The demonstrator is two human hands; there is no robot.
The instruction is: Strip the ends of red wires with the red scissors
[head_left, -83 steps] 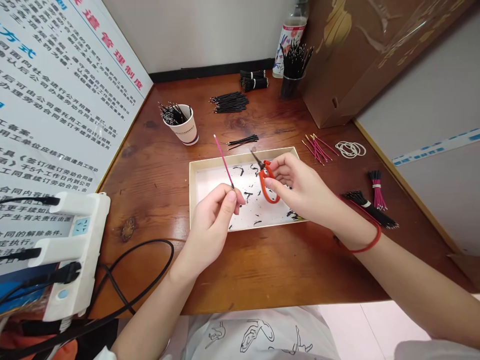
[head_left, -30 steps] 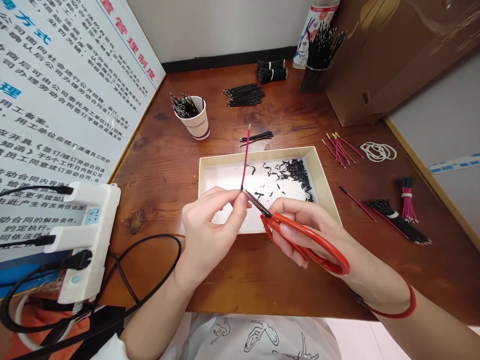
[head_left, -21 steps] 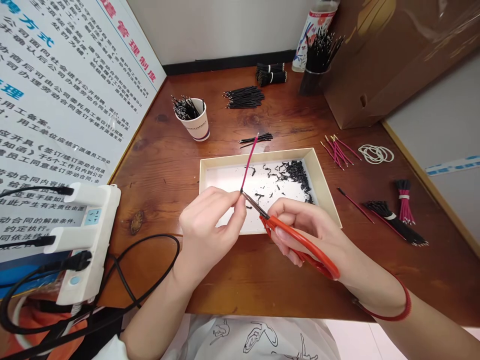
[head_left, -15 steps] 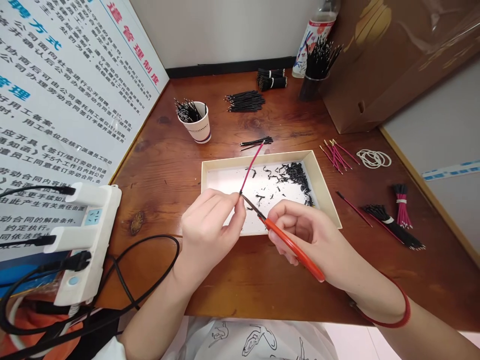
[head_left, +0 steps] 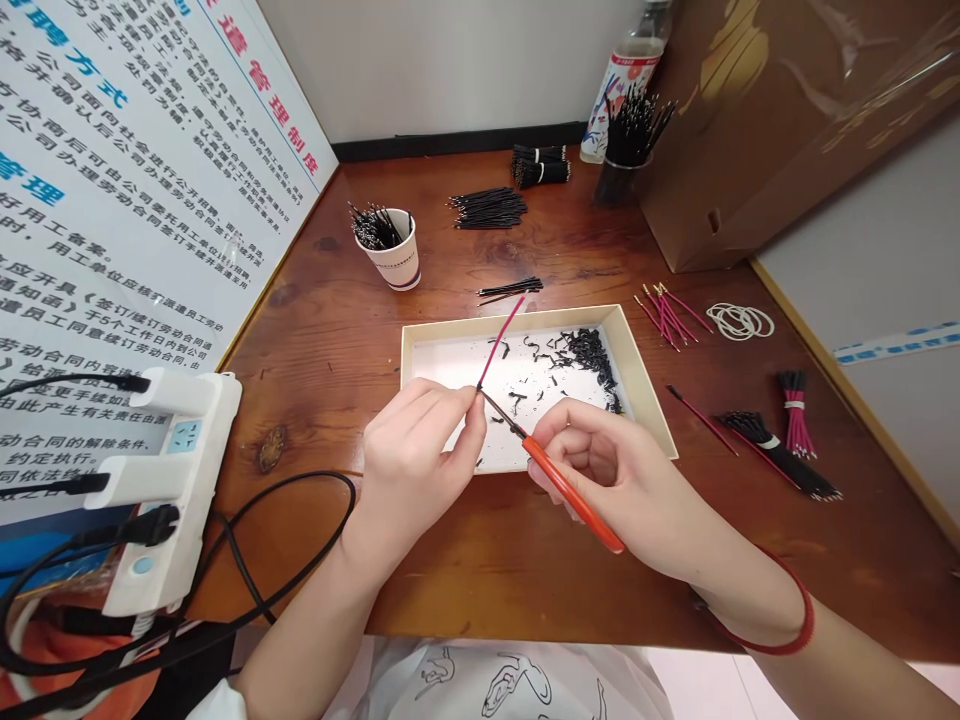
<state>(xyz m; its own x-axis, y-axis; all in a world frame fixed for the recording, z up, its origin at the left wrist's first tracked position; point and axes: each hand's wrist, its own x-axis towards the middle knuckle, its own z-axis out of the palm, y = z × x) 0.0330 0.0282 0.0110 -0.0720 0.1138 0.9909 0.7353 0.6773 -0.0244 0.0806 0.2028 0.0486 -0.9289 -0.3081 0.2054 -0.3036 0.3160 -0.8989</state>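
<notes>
My left hand (head_left: 427, 440) pinches a thin pink wire (head_left: 501, 342) near its dark lower end; the wire slants up and to the right. Orange-red handled pliers or cutters (head_left: 574, 494) lie in the closed fingers of my right hand (head_left: 600, 460). Their narrow dark tips touch or nearly touch the wire's dark end beside my left fingertips; the exact contact is too small to make out. Beneath both hands is a shallow cardboard tray (head_left: 651, 385) with a white bottom, holding black scraps (head_left: 591, 358) heaped on its right side.
Behind the tray stand a paper cup of black wires (head_left: 397, 262), loose black wires (head_left: 487, 208) and a dark cup (head_left: 621, 182). Pink wires (head_left: 667, 315), rubber bands (head_left: 741, 321) and tied bundles (head_left: 796, 420) lie right. A power strip (head_left: 176, 480) with cables is left.
The pliers' handle has swung slightly left, its end shifting left and up, while the tips stay by the wire's dark end. My left hand keeps its pinch. The view has shifted slightly.
</notes>
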